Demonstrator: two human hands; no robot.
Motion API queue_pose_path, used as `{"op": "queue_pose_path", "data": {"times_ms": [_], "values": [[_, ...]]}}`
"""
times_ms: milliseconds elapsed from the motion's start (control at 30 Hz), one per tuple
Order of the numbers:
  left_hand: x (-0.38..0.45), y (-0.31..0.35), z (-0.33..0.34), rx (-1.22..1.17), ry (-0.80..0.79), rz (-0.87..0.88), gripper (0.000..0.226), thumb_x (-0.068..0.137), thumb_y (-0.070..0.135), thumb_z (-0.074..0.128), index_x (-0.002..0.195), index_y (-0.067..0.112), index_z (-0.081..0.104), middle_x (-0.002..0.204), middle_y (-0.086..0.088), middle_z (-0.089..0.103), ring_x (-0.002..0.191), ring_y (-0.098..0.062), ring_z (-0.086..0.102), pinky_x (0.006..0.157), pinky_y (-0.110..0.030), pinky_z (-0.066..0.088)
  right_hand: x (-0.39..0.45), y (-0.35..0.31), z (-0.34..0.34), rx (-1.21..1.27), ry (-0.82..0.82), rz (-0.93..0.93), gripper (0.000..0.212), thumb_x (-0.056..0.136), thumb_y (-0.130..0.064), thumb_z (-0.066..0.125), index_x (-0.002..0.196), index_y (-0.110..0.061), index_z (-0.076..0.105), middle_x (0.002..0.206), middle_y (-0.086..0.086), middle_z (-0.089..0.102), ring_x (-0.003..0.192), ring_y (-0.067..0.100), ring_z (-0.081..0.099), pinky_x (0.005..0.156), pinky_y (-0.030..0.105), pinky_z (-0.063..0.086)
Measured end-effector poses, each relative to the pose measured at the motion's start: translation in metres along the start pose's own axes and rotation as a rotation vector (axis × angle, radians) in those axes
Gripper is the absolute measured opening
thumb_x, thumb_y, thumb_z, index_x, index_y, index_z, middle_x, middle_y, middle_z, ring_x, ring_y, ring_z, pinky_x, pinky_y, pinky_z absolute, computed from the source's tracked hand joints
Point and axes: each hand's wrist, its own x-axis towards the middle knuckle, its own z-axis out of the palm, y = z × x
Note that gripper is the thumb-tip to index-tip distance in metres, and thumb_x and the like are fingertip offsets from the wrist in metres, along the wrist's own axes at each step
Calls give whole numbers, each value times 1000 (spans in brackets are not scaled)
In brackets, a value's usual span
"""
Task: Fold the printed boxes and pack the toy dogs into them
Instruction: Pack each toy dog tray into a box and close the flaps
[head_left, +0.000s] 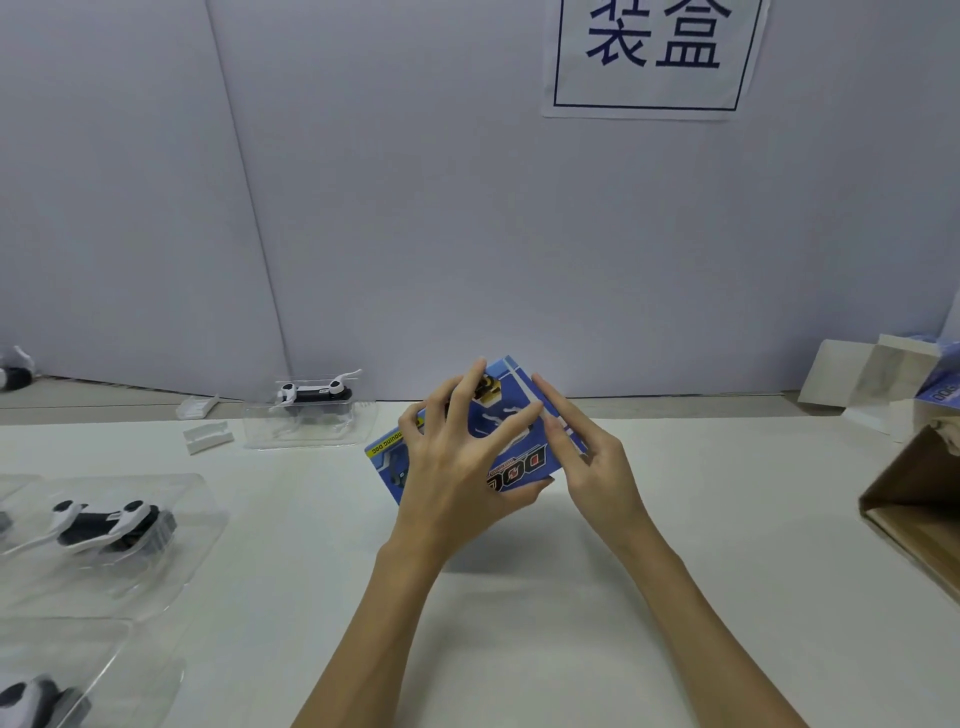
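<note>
Head view, centre of the frame: blue printed box (511, 447) held up off the white bench (519, 623), tilted, its lettering upside down to the camera. Left hand (457, 467) grasping it, fingers spread over the printed face, thumb tucked under the lower edge. Right hand (587, 467) against the right-hand edge, fingers straight and pressing, not wrapped round anything. Box seemingly formed into shape already, though whether its end flaps are tucked cannot be told from here.

Left of the frame: toy dog (106, 522) lying in a clear tray (171, 566), well apart from the box. Another toy dog in a tray (311, 402) farther back, left of centre, with two small white plastic pieces (208, 436) just beside it. Part of a third at the lower left corner.

Right edge: brown carton (914, 509), and behind it at upper right some unfolded box blanks (872, 379). Paper sign (652, 52) on the wall at top.

Step in hand, by judgement: shaping or squaring up one box, packing not yet begun. Next move likely calls for opening or keeping one end open, then reaching left for a dog in its tray and sliding it in squarely, without crushing the thin card walls.
</note>
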Motion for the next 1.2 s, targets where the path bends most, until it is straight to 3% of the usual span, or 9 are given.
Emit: {"op": "queue_pose_path", "data": {"times_ms": [133, 300, 467, 567, 700, 900, 1033, 1200], "values": [[1, -1, 1, -10, -23, 13, 71, 77, 65, 75, 139, 40, 50, 162, -17, 39, 141, -39, 47, 99, -64, 42, 1, -3, -5, 11, -7, 18, 48, 97, -34, 54, 145, -35, 54, 138, -2, 63, 126, 17, 64, 77, 30, 63], [1, 2, -2, -79, -22, 7, 78, 83, 70, 66, 151, 41, 42, 164, -18, 35, 146, -36, 42, 104, -63, 42, 3, -8, -6, 38, 39, 50, 51, 94, -35, 55, 145, -28, 56, 139, 10, 59, 124, 24, 65, 83, 38, 65], [3, 15, -5, -67, 6, -51, 77, 75, 64, 82, 141, 29, 65, 156, -20, 46, 134, -37, 54, 94, -56, 48, 2, -12, -6, 57, 48, 46, 45, 98, -37, 52, 143, -34, 58, 138, 8, 60, 124, 20, 66, 76, 31, 64], [4, 17, -5, -32, 2, -70, 79, 68, 63, 88, 135, 26, 70, 150, -20, 51, 128, -39, 56, 91, -55, 48, 0, -12, -3, 23, 46, 21, 43, 103, -37, 48, 146, -37, 56, 139, 6, 58, 128, 21, 63, 78, 35, 65], [4, 14, -5, -47, 28, -89, 78, 70, 64, 82, 136, 24, 68, 150, -20, 49, 127, -37, 54, 91, -53, 49, -2, -13, -1, 1, -4, -9, 47, 104, -50, 43, 150, -40, 49, 142, -4, 54, 132, 14, 59, 82, 29, 63], [1, 11, -1, -103, 98, -128, 77, 79, 69, 68, 147, 35, 52, 154, -19, 45, 132, -33, 50, 95, -52, 48, -5, -14, 2, -42, 57, -85, 42, 104, -35, 50, 145, -32, 57, 142, -6, 60, 133, 18, 58, 82, 35, 65], [1, 12, 1, -104, 116, -147, 76, 79, 72, 66, 145, 37, 48, 153, -19, 46, 133, -34, 51, 96, -52, 47, -6, -16, 7, -35, 146, -111, 35, 100, -32, 56, 132, -43, 64, 150, -8, 49, 136, 6, 52, 76, 25, 63], [1, 17, 4, -103, 148, -163, 77, 74, 65, 78, 140, 35, 51, 153, -20, 46, 131, -37, 52, 95, -53, 46, -5, -21, 10, 36, 142, -53, 32, 103, -32, 52, 124, -54, 64, 149, -10, 49, 131, -2, 54, 81, 29, 64]]}}
